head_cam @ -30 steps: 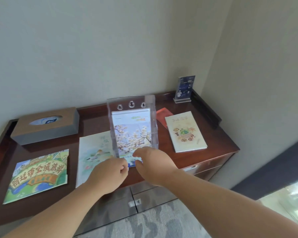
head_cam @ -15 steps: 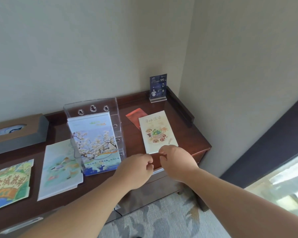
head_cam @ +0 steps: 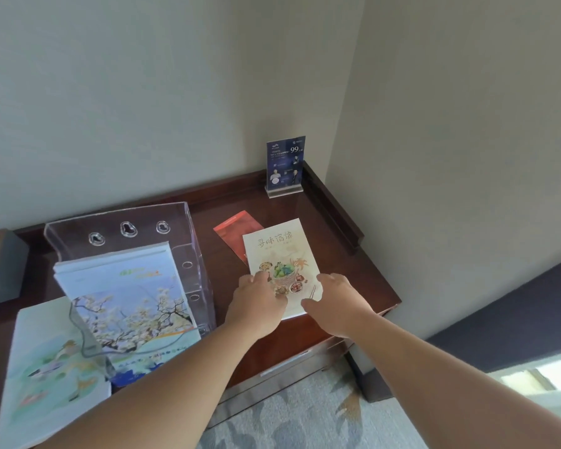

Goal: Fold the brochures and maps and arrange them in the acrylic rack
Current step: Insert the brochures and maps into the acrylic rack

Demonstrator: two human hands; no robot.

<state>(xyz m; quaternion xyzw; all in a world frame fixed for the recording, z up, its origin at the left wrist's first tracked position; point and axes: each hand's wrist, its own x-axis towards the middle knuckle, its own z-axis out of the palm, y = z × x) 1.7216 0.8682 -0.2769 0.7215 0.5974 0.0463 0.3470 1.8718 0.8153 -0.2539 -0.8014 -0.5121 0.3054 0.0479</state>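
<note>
As left hand (head_cam: 257,304) and right hand (head_cam: 339,307) touch the brochure's (head_cam: 280,251) edges, fingers (head_cam: 327,280) lie loose.

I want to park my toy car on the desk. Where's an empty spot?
Bare wood lies between the sign stand and the red leaflet, and in the strip from the food brochure to the desk's raised right rim. The left side is crowded with the acrylic rack and the pastel brochure. The left hand and right hand are at the food brochure's near end.

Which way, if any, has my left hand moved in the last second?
Yes. The left hand has moved right, from the front of the acrylic rack onto the cream food brochure lying to the rack's right.
</note>
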